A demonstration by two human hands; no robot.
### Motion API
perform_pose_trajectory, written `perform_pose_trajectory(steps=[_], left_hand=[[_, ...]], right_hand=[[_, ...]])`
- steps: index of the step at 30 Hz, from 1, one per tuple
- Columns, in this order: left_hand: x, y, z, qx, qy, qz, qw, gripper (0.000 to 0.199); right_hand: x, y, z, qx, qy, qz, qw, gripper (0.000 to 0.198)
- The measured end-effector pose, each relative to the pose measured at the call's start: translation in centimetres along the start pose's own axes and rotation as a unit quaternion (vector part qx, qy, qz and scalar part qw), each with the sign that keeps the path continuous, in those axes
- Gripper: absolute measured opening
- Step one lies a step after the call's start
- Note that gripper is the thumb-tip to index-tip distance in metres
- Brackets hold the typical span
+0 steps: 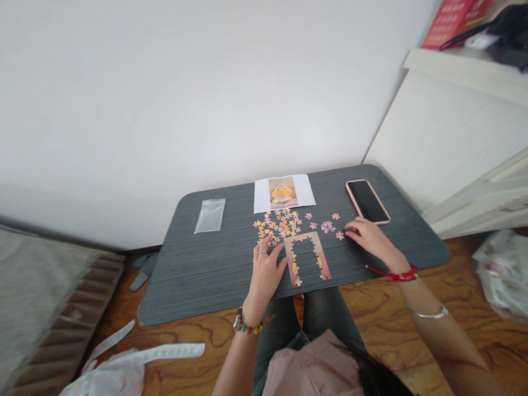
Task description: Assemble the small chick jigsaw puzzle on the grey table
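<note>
A partly joined jigsaw puzzle (pixel 324 264) lies near the table's front edge, its top and two sides linked around a hollow middle. Beside its left side rests my left hand (pixel 266 267), fingers spread, with the fingertips at the lower edge of a pile of loose puzzle pieces (pixel 284 223). My right hand (pixel 369 239) is low over the table, fingers slightly apart, just right of a single pinkish puzzle piece (pixel 340 235). Several purple pieces (pixel 328 226) lie farther left of it. Behind the pile is a white sheet with a printed picture of a yellow figure (pixel 282 192).
A phone in a pink case (pixel 368 202) lies on the dark table (pixel 181 269) at the right. A clear plastic bag (pixel 210 215) is at the left. A white wall stands behind, with a white cabinet (pixel 466 126) at the right. Plastic bags (pixel 505 269) sit on the floor.
</note>
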State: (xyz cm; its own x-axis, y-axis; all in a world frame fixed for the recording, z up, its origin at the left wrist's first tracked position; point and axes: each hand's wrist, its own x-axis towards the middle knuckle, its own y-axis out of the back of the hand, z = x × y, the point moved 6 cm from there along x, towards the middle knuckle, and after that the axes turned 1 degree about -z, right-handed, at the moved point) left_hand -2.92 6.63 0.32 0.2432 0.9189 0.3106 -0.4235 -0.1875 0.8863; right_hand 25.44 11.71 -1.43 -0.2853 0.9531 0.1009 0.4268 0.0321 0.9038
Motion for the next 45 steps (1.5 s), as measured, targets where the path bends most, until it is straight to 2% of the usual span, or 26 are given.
perform_pose_trajectory(steps=[5, 12, 24, 31, 36, 45], left_hand=[[-0.5, 0.2, -0.7, 0.008, 0.018, 0.005, 1.000, 0.027], [-1.1, 0.3, -1.2, 0.012, 0.023, 0.003, 1.000, 0.026], [-1.4, 0.3, -1.3, 0.008, 0.032, 0.009, 0.999, 0.026], [-1.2, 0.4, -1.3, 0.010, 0.030, 0.010, 0.999, 0.026], [-1.3, 0.7, -1.2, 0.001, 0.030, 0.014, 0.999, 0.026], [-1.2, 0.5, -1.2, 0.001, 0.028, 0.006, 1.000, 0.025]], right_hand=[[0.2, -0.2, -0.4, 0.004, -0.012, 0.009, 1.000, 0.013], [0.0, -0.9, -1.4, 0.036, 0.015, -0.014, 0.999, 0.015], [-0.3, -0.6, -1.3, 0.066, 0.008, -0.001, 0.998, 0.016], [3.6, -0.3, 0.6, -0.020, 0.001, 0.037, 0.999, 0.023], [6.1, -0.8, 1.0, -0.070, 0.047, -0.032, 0.996, 0.012], [4.6, -0.6, 0.9, -0.100, 0.034, -0.009, 0.994, 0.018]])
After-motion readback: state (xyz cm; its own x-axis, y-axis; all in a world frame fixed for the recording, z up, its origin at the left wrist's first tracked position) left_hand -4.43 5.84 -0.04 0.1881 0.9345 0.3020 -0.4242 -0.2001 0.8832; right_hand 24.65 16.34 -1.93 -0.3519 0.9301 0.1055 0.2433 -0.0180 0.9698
